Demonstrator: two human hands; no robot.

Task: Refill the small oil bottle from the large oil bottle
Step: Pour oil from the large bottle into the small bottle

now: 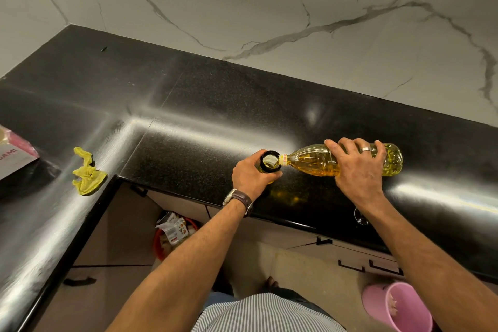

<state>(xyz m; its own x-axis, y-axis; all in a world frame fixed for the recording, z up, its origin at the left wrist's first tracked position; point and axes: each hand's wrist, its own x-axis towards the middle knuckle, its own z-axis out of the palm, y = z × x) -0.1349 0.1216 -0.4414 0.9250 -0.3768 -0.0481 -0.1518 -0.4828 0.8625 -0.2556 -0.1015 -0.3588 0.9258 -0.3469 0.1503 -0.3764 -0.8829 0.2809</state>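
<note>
On the black counter stands the small oil bottle, seen from above with its black-rimmed mouth open and yellow oil inside. My left hand wraps around its body. My right hand grips the large clear plastic oil bottle from above and holds it tipped on its side. The large bottle's neck with its orange-lettered ring touches the rim of the small bottle's mouth. Golden oil fills most of the large bottle.
A crumpled yellow cloth lies near the counter's inner corner, and a pink-and-white box sits at the far left. Below the counter are cabinet fronts, a red bin with packets and a pink bucket. A marble wall backs the counter.
</note>
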